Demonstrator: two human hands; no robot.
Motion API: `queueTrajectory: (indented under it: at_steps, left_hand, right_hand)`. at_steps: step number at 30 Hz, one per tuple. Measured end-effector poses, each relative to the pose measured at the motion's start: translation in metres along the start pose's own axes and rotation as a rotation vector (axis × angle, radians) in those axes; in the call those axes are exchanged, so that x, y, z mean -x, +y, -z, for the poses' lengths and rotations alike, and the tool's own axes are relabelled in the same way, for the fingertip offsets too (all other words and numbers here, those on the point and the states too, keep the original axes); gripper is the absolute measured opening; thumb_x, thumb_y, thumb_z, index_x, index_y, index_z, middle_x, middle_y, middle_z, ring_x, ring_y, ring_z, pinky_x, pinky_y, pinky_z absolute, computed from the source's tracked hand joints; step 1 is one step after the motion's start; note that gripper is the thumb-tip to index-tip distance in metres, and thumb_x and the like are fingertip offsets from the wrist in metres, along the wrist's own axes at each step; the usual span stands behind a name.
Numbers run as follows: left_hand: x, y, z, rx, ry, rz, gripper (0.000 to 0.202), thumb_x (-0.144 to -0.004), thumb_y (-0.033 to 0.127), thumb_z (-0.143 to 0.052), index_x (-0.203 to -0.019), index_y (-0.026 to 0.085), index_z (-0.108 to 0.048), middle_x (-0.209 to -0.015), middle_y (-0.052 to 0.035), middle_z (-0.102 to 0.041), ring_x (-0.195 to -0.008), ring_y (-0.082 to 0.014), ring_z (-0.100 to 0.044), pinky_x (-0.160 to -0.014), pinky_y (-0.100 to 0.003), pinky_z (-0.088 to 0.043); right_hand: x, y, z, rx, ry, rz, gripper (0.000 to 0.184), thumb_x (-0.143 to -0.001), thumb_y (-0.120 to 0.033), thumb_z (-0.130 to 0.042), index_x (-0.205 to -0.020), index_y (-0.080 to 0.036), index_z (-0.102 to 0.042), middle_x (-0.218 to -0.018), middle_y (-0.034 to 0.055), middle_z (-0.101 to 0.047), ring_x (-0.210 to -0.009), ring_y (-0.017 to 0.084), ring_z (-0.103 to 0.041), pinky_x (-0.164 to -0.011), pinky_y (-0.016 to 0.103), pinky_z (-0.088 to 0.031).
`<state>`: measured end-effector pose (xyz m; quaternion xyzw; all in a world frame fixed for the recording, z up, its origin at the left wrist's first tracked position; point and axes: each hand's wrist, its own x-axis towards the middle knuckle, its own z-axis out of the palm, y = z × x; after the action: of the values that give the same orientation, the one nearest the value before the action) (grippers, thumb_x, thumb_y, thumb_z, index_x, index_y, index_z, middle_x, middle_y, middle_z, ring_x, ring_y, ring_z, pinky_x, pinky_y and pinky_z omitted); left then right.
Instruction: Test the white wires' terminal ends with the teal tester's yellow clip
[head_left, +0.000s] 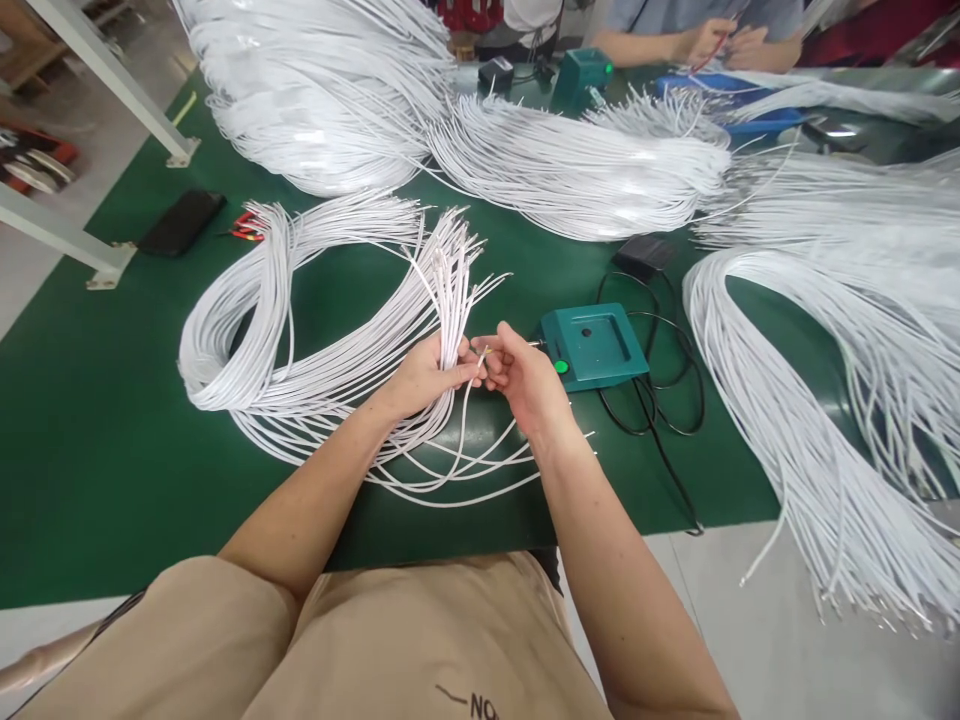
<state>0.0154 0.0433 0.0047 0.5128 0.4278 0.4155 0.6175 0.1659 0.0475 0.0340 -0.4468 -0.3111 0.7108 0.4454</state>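
The beige lap (390, 640) sits nearest, both forearms reaching over the green worktop (97, 440). The left hand (427, 375) has its grip closed round a fanned bundle (300, 370) of white wires. The right hand (521, 375) pinches one wire end (482, 355) with bared strands, just left of the teal box (596, 345). Best to keep the bundle firmly fanned so one wire separates cleanly, and hold the tip straight and level with the box's side port.
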Motion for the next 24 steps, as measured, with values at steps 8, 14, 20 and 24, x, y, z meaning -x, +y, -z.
queueTrajectory:
  at_steps: [8, 14, 20, 24]
  left_hand:
    - [0.001, 0.002, 0.000, -0.044, -0.027, -0.040, 0.025, -0.075, 0.024, -0.072, -0.082, 0.015, -0.049, -0.074, 0.0020, -0.059, -0.066, -0.0105, -0.063, -0.065, -0.025, -0.052]
    - [0.000, 0.001, 0.003, -0.098, 0.029, -0.032, 0.023, -0.075, 0.024, -0.071, -0.083, 0.015, -0.052, -0.079, 0.0002, -0.062, -0.064, -0.0094, -0.060, -0.062, -0.023, -0.050]
    - [-0.001, -0.003, 0.003, -0.035, 0.014, -0.040, 0.025, -0.073, 0.027, -0.073, -0.085, 0.015, -0.054, -0.080, -0.0003, -0.062, -0.068, -0.0110, -0.062, -0.064, -0.024, -0.051]
    - [-0.001, -0.002, 0.003, 0.003, 0.006, -0.050, 0.030, -0.073, 0.026, -0.074, -0.095, 0.016, -0.056, -0.082, -0.0003, -0.062, -0.069, -0.0114, -0.062, -0.064, -0.024, -0.051]
  right_hand:
    - [-0.004, -0.003, 0.004, 0.051, -0.115, -0.063, 0.039, -0.065, -0.051, -0.078, -0.061, -0.016, -0.060, -0.049, -0.0072, -0.039, -0.048, 0.008, -0.043, -0.051, 0.024, -0.031]
    - [0.002, 0.004, 0.009, -0.101, -0.132, -0.052, 0.038, -0.062, -0.047, -0.081, -0.061, -0.017, -0.059, -0.058, -0.0051, -0.046, -0.056, 0.008, -0.042, -0.056, 0.024, -0.037]
    - [0.008, 0.006, 0.007, -0.030, 0.009, -0.020, 0.028, -0.063, -0.039, -0.079, -0.077, -0.016, -0.070, -0.066, -0.0034, -0.056, -0.059, 0.007, -0.046, -0.061, 0.024, -0.042]
    - [0.010, 0.006, 0.005, 0.147, 0.117, 0.110, 0.025, -0.070, -0.040, -0.074, -0.077, -0.016, -0.071, -0.072, -0.0003, -0.063, -0.060, 0.008, -0.050, -0.065, 0.026, -0.046]
